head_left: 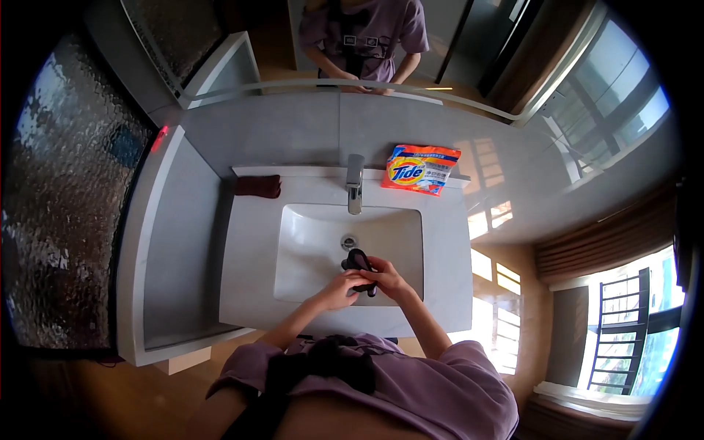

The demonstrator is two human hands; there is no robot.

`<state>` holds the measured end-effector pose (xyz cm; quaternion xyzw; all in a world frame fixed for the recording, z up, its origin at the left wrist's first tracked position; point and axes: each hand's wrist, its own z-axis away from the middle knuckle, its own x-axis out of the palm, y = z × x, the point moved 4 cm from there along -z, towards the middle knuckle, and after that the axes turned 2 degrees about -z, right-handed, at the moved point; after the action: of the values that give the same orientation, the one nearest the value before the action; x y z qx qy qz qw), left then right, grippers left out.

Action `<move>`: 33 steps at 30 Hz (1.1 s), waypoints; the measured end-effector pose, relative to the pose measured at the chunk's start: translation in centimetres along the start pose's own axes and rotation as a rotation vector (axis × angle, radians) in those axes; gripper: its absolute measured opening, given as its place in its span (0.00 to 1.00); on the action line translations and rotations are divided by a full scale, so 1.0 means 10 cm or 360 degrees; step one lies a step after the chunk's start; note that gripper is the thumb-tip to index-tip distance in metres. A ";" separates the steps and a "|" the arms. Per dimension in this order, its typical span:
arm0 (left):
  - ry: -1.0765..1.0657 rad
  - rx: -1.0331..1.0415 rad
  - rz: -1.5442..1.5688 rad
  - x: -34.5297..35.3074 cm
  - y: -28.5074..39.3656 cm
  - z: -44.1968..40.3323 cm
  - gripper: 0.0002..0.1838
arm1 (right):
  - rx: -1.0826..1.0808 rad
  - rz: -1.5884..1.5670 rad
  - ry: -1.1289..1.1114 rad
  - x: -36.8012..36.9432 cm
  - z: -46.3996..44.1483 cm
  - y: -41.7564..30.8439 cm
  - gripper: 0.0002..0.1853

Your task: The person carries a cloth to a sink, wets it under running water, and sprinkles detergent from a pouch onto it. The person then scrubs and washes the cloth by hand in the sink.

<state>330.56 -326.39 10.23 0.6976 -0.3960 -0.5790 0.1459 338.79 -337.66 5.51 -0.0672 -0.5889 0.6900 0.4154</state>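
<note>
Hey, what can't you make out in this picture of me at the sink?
Head view: full shape of the dark item, partly covered by the left hand and right hand.
Head view: fine print on the Tide bag, too small.
Head view: top of the mirror reflection, cut off by the upper edge.

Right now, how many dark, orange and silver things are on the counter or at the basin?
Dark: 2 (held bundle, counted as one; brown cloth)
Orange: 1 (Tide bag)
Silver: 2 (tap; drain)
Total: 5
</note>
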 end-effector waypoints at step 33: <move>-0.0133 -0.1109 0.1779 -0.19 -0.31 -0.16 0.11 | -0.0574 0.0916 0.0246 0.31 -0.02 -0.53 0.18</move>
<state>333.19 -323.42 9.94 0.2759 -0.4934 -0.5368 0.6263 339.57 -335.70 11.31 -0.3550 -0.6251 0.6565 0.2284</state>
